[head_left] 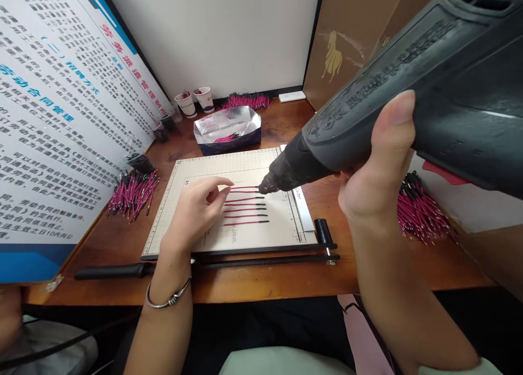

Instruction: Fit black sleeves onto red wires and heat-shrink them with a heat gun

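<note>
My right hand (376, 157) is wrapped round a dark heat gun (351, 113), its nozzle pointing down and left. The nozzle tip is beside the black end of the topmost red wire (245, 187). Several red wires with black sleeved ends lie in parallel rows on a cream paper cutter board (220, 240). My left hand (204, 203) rests over the left ends of the wires, thumb and forefinger pinched at the topmost one. Its other fingers are curled and partly hidden.
Red wire bundles lie at left (133, 195), right (423, 209) and back. An open box (229, 132) and paper cups (204, 98) stand behind the board. The cutter's handle (112, 271) lies along the front edge. A printed panel (61, 119) stands at left.
</note>
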The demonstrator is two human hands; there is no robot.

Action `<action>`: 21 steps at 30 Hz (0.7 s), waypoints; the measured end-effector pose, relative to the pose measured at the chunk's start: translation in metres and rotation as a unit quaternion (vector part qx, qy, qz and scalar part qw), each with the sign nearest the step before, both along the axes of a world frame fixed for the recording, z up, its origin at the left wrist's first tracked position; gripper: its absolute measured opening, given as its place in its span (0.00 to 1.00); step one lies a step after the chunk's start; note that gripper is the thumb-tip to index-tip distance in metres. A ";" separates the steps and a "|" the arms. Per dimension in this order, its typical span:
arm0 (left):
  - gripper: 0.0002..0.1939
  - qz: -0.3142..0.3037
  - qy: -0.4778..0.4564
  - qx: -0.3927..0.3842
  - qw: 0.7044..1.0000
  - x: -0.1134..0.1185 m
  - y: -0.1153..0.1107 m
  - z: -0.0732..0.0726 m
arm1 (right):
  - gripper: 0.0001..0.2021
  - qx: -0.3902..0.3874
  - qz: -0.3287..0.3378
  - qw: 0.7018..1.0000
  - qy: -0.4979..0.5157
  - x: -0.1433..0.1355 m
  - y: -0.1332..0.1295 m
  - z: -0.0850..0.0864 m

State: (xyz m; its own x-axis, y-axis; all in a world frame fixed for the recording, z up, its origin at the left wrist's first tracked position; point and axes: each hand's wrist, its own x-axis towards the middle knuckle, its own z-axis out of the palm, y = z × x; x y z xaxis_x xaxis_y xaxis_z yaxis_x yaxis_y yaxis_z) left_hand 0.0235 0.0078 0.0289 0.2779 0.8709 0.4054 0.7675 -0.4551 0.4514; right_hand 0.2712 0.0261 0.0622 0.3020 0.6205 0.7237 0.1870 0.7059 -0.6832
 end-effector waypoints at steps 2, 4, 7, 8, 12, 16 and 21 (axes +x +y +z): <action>0.10 0.009 -0.010 0.011 1.000 0.001 0.000 0.000 | 0.33 0.029 -0.011 0.999 0.045 0.000 0.002 0.000; 0.13 0.020 -0.020 0.032 0.999 0.001 0.000 0.002 | 0.33 0.036 -0.014 0.998 0.053 0.000 0.003 0.000; 0.16 0.013 -0.015 0.048 0.999 0.000 0.000 0.003 | 0.32 0.036 -0.019 0.999 0.036 -0.001 0.004 -0.001; 0.17 0.003 -0.009 0.045 0.999 0.000 0.000 0.003 | 0.32 0.039 -0.021 0.998 0.036 -0.001 0.005 -0.002; 0.32 -0.059 0.026 -0.038 0.997 -0.003 -0.002 0.002 | 0.32 0.058 -0.013 0.998 0.033 0.000 0.005 -0.004; 0.45 -0.103 0.053 -0.137 0.984 -0.004 -0.003 0.001 | 0.27 0.040 -0.017 0.999 0.026 0.000 0.004 -0.003; 0.41 -0.079 0.065 -0.146 0.984 -0.004 -0.002 0.000 | 0.23 0.034 -0.040 0.998 0.033 -0.005 0.000 0.007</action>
State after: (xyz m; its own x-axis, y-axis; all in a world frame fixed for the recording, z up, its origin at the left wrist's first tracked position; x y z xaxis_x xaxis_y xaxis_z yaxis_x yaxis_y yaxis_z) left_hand 0.0197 0.0062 0.0291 0.4512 0.8871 0.0976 0.7575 -0.4385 0.4836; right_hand 0.2666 0.0258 0.0690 0.3966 0.5427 0.7404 0.2002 0.7360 -0.6467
